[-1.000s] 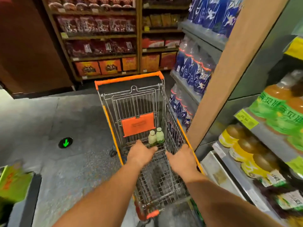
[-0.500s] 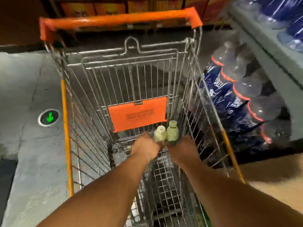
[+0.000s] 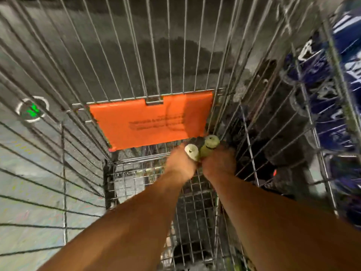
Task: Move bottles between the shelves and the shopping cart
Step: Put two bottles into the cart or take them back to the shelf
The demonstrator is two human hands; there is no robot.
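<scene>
Two small pale-green bottles stand side by side deep in the wire shopping cart (image 3: 136, 55), just below its orange flap (image 3: 148, 122). My left hand (image 3: 180, 163) grips the left bottle (image 3: 192, 151), whose whitish cap shows above my fingers. My right hand (image 3: 219, 163) grips the right bottle (image 3: 211, 142), capped in green. Both forearms reach down into the cart from the bottom of the frame. The bottles' bodies are mostly hidden by my hands.
Blue-labelled bottles (image 3: 332, 98) on low shelves show through the cart's right wall. Grey floor with a round green arrow marker (image 3: 32, 109) lies to the left, seen through the wires. The cart's wire bottom (image 3: 132, 182) is under my hands.
My head has leaned far over the cart, so the view is much closer. Both hands went from hovering at the bottles to closing round them.
</scene>
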